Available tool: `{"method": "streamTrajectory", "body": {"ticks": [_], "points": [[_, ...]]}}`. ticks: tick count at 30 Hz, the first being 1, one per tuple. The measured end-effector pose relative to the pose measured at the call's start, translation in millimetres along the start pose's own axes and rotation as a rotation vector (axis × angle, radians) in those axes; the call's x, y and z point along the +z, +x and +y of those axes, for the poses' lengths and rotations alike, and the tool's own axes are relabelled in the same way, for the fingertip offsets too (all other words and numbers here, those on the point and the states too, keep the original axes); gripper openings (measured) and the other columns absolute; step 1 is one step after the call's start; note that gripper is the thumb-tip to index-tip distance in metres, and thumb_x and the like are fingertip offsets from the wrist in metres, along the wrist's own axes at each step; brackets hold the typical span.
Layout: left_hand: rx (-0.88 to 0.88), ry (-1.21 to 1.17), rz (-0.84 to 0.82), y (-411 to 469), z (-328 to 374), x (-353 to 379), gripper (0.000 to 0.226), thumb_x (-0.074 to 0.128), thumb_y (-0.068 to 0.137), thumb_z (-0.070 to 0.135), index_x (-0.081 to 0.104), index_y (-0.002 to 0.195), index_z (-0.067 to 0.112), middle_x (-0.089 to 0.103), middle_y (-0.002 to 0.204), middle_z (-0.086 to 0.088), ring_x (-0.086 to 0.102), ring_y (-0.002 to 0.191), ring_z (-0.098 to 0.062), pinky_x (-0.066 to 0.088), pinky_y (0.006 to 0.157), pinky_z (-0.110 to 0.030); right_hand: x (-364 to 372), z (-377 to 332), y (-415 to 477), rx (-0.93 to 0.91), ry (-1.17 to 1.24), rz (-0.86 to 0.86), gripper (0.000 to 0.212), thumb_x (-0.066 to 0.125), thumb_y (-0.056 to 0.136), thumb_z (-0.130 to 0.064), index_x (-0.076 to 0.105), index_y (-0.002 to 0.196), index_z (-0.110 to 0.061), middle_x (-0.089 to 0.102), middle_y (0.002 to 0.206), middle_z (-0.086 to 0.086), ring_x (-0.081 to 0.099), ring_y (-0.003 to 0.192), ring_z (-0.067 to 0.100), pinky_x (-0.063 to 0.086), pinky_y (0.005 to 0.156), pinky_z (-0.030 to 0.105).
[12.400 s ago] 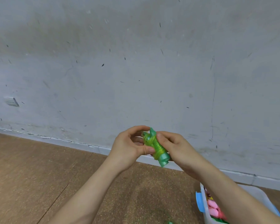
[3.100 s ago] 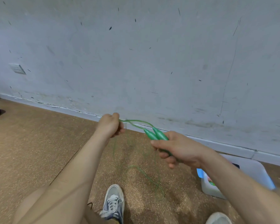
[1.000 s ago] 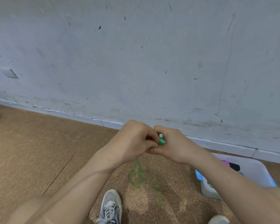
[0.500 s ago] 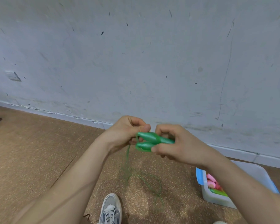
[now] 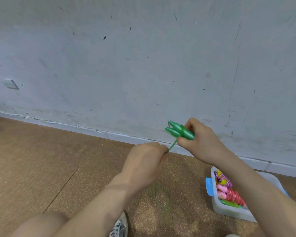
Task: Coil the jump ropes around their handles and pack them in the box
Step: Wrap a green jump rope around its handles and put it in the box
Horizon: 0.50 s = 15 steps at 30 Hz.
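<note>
Pointing left before a scuffed grey wall [image 5: 143,65], two green handles [image 5: 175,130] are gripped side by side in the curled fingers of the right hand [image 5: 201,145], with a few turns of green rope [image 5: 182,129] wound round them. A taut strand is pinched just below by the closed fingers of the left hand [image 5: 143,165]; the slack is seen only as a blur above the cork floor [image 5: 41,159]. Coiled ropes [image 5: 232,194] in pink, purple and green are packed in a clear box [image 5: 229,213] set on the floor at lower right.
</note>
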<state>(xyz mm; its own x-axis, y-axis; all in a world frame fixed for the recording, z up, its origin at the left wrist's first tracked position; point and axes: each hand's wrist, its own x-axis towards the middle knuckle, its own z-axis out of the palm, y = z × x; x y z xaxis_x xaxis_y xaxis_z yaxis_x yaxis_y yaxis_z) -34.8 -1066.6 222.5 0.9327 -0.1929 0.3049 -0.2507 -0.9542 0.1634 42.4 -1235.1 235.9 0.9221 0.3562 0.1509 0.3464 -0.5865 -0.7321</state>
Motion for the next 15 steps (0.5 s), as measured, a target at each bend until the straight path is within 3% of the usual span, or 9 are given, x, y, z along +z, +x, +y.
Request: {"method": "streamTrajectory", "body": {"ticks": [5, 8, 10, 13, 15], "points": [[0.144, 0.195, 0.12, 1.8, -3.9, -19.3, 0.005, 0.065, 0.078, 0.024, 0.063, 0.081, 0.022, 0.06, 0.059, 0.003, 0.058, 0.05, -0.025, 0.035, 0.041, -0.028, 4.9, -2.3, -3.4, -0.119, -0.281, -0.164, 0.03, 0.063, 0.084, -0.033, 0.037, 0.091, -0.02, 0.05, 0.077, -0.001, 0.047, 0.072, 0.022, 0.031, 0.054, 0.028], [0.325, 0.177, 0.123, 3.2, -7.6, -18.9, 0.005, 0.07, 0.073, 0.019, 0.066, 0.073, 0.017, 0.055, 0.059, 0.001, 0.056, 0.053, -0.026, 0.038, 0.04, -0.028, 6.5, -6.5, -7.5, -0.173, -0.416, -0.309, 0.034, 0.063, 0.085, -0.036, 0.035, 0.094, -0.02, 0.043, 0.078, -0.004, 0.045, 0.073, 0.022, 0.028, 0.052, 0.023], [0.376, 0.134, 0.126, 6.1, -11.8, -20.8, 0.008, 0.066, 0.077, 0.022, 0.069, 0.072, 0.016, 0.054, 0.06, 0.0, 0.055, 0.055, -0.025, 0.043, 0.043, -0.031, 8.7, -10.0, -11.9, -0.185, -0.439, -0.39, 0.034, 0.063, 0.085, -0.036, 0.035, 0.094, -0.02, 0.04, 0.077, -0.006, 0.045, 0.073, 0.022, 0.031, 0.054, 0.027], [0.317, 0.006, 0.106, 10.6, -18.3, -23.9, 0.017, 0.06, 0.078, 0.028, 0.073, 0.074, 0.019, 0.062, 0.063, 0.001, 0.058, 0.059, -0.022, 0.048, 0.051, -0.031, 11.4, -14.0, -15.8, -0.213, -0.402, -0.449, 0.032, 0.064, 0.083, -0.036, 0.036, 0.094, -0.022, 0.043, 0.079, -0.005, 0.047, 0.073, 0.02, 0.036, 0.058, 0.033], [0.144, -0.142, 0.078, 12.0, -17.2, -28.9, 0.011, 0.068, 0.074, 0.03, 0.077, 0.078, 0.024, 0.069, 0.069, 0.005, 0.063, 0.066, -0.018, 0.05, 0.06, -0.03, 11.4, -15.6, -16.4, -0.227, -0.338, -0.448, 0.03, 0.064, 0.08, -0.035, 0.036, 0.088, -0.026, 0.045, 0.077, -0.004, 0.047, 0.068, 0.017, 0.035, 0.057, 0.032]]}}
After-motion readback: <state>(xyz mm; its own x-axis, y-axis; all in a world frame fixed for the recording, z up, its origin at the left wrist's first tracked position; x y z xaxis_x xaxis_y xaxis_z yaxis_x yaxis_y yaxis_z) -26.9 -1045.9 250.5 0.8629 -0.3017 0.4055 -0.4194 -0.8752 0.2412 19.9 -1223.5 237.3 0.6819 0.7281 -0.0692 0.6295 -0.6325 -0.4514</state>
